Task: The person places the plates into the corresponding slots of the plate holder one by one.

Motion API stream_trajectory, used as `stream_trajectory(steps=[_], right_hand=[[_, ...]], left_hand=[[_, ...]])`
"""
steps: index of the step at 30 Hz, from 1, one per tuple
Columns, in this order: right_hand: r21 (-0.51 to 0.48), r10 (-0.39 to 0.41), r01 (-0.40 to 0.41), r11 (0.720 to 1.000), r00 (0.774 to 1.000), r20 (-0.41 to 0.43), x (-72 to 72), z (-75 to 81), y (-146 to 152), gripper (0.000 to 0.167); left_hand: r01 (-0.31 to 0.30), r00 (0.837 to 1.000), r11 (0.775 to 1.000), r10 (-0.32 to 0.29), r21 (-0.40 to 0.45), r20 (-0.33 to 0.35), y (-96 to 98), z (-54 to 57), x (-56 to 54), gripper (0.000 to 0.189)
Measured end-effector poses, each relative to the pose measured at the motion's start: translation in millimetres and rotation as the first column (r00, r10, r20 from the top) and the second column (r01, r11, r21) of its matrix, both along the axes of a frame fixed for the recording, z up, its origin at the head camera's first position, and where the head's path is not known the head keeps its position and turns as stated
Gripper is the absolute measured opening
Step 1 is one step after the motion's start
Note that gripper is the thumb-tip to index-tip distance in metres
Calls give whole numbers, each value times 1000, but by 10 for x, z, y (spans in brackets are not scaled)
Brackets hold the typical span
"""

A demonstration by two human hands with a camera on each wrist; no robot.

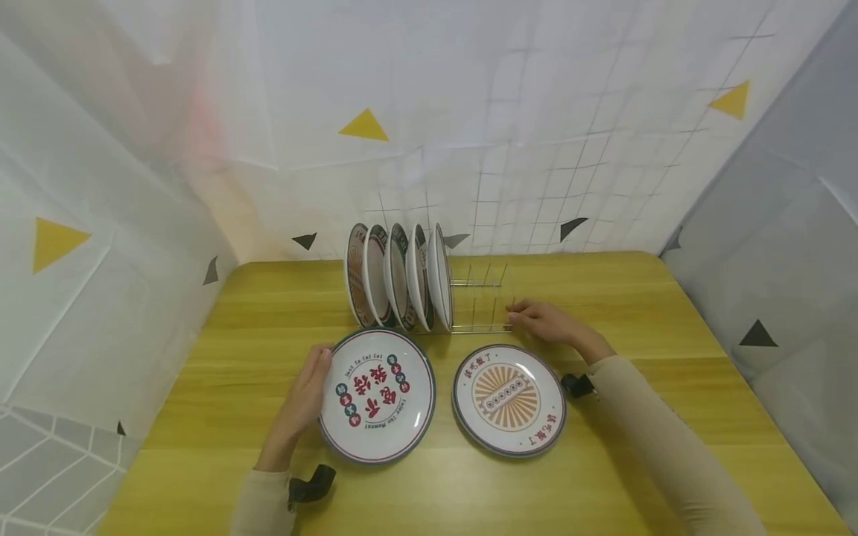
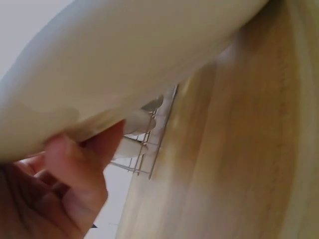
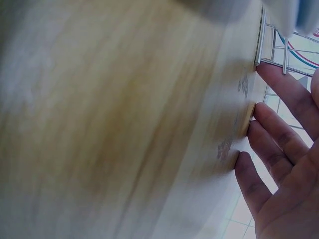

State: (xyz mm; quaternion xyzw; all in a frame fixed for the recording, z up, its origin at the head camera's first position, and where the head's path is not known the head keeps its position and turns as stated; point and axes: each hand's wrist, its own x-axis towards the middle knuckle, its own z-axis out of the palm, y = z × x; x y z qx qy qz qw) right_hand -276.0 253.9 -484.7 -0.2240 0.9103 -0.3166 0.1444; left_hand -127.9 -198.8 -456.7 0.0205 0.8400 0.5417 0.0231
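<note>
My left hand (image 1: 308, 391) grips the left rim of a white plate (image 1: 378, 398) with a green edge and red lettering. In the left wrist view the pale underside of this plate (image 2: 124, 59) is raised and tilted above the table, with the fingers (image 2: 79, 174) at its rim. At the right end of a wire dish rack (image 1: 479, 330), my right hand (image 1: 546, 321) touches the metal. The right wrist view shows its fingers (image 3: 276, 134) extended and spread, their tips against the tabletop and the rack's corner. Several plates (image 1: 395, 275) stand upright in the rack's left part.
A second plate (image 1: 509, 400) with an orange sunburst lies flat on the wooden table (image 1: 603, 476), right of the held one. White patterned sheeting (image 1: 429, 149) rises behind the table and at both sides. Upright prongs (image 1: 494, 307) show in the rack's right part.
</note>
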Motion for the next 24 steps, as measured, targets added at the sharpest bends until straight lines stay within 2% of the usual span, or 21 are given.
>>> stream_trajectory(steps=[4,9,15,19,24], right_hand=[[2,-1,1,1000,1000,-1,-3,-2,9,40],[-1,6,-6,1000,1000,-4,-2,-8,12,40],[0,10,-10,1000,1000,-1,14,19,-4,39],[-1,5,-5,1000,1000,6,27,43,-8,39],[2,7,-7,1000,1000,0,14,30,0,40]], left_hand=[[18,999,999,-16,43,-44,48,-33,8,46],[51,998,995,-47,91,-50,91,-52,52,40],[71,995,988,-62,133,-73,154,5,134,39],[100,988,978,-76,181,-136,209,109,178,41],[183,961,946,-114,267,-253,357,352,237,40]])
